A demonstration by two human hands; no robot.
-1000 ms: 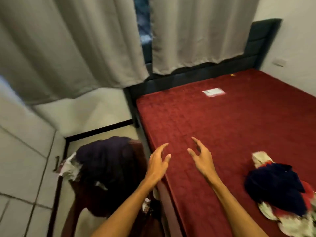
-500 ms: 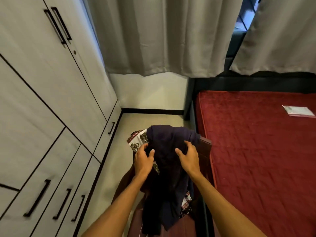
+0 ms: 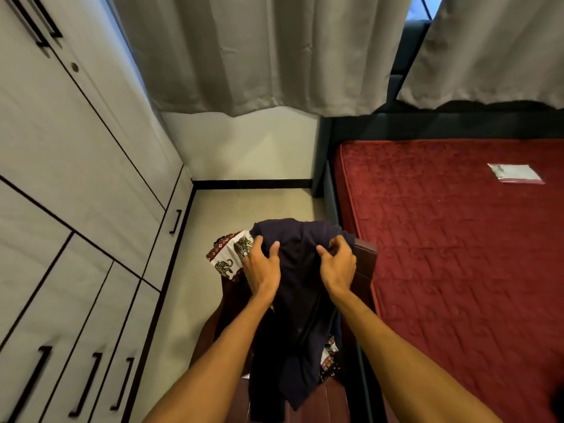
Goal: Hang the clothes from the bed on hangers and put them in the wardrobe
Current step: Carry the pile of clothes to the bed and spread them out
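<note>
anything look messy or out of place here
Yes. Clothes are heaped over the back of a dark red chair beside the bed, not on hangers: a navy garment gripped by the left hand and right hand, over an elephant-print cloth. The wardrobe is shut.

The dark brown wooden chair (image 3: 364,254) is largely covered by the draped dark navy garment (image 3: 300,300). The white elephant-print cloth (image 3: 230,254) is mostly buried beneath it. The grey-panelled wardrobe (image 3: 76,178) and red quilted mattress (image 3: 457,254) are cropped by the frame.
</note>
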